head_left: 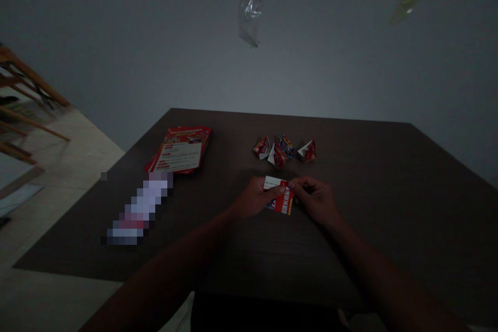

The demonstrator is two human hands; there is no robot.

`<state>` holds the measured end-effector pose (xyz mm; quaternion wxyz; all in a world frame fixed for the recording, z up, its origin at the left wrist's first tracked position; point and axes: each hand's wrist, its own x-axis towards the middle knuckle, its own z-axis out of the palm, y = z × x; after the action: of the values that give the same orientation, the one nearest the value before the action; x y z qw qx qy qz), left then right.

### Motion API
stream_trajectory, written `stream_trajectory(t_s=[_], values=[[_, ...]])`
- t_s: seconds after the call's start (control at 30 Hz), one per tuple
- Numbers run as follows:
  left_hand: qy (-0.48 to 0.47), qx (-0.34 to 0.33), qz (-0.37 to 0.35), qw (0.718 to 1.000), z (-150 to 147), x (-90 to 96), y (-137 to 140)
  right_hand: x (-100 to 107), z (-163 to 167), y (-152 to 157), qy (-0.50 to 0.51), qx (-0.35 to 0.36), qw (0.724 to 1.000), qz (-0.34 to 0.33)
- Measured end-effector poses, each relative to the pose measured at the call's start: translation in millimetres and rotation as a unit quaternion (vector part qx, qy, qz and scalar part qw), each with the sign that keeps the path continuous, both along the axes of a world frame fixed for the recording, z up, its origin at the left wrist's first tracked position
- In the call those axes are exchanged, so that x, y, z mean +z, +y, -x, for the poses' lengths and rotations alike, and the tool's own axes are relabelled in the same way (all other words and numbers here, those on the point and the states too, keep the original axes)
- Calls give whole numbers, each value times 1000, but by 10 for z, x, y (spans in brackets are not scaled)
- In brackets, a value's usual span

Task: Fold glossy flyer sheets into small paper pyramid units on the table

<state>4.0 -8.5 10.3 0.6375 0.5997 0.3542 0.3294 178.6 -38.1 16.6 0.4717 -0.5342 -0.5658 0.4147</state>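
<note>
Between my hands is a folded leaflet (283,204), red and white with printed characters and a yellow edge. My left hand (254,198) grips its left side, the thumb lying across the front. At its upper right corner, my right hand (314,198) pinches the paper between thumb and fingers. Just beyond my hands, several folded paper shapes stand on the table, among them a red and white one (277,155) and another (308,151) a little apart on the right. The back of the leaflet and some fingertips are hidden.
A stack of red printed leaflets (181,149) lies at the table's back left. Nearer me is a pixelated, bright oblong item (142,207). The dark table (369,166) meets a wall (175,52) with tape on it. Wooden furniture (31,83) stands at far left.
</note>
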Motion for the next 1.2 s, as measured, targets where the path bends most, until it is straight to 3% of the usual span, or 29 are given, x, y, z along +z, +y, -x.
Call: stream_trajectory(t_s=[0.23, 0.37, 0.47, 0.57, 0.67, 0.8, 0.9, 1.03, 1.1, 1.2], values=[[-66, 61, -14, 996, 75, 13, 50, -37, -57, 67, 98, -26, 994, 49], [-64, 33, -185, 980, 192, 72, 87, -43, -68, 95, 236, -30, 966, 104], [26, 50, -351, 935, 227, 135, 111, -29, -48, 92, 306, 12, 934, 186], [76, 3, -426, 902, 191, 152, 121, -19, -20, 69, 318, 57, 908, 267], [94, -52, -406, 907, 127, 121, 105, -17, -7, 39, 345, 100, 879, 312], [77, -31, -349, 933, 79, 114, 46, -24, -5, 21, 378, 136, 858, 320], [81, 19, -268, 960, 70, 145, 11, -44, 7, 32, 345, 120, 886, 285], [62, 95, -136, 984, 67, 139, 19, -57, 25, 42, 241, 72, 958, 135], [32, 97, -87, 991, 63, 112, 32, -36, 34, 28, 163, 60, 982, 69], [-10, 73, -28, 997, 49, 70, 37, 11, 56, -6, 73, 52, 996, 32]])
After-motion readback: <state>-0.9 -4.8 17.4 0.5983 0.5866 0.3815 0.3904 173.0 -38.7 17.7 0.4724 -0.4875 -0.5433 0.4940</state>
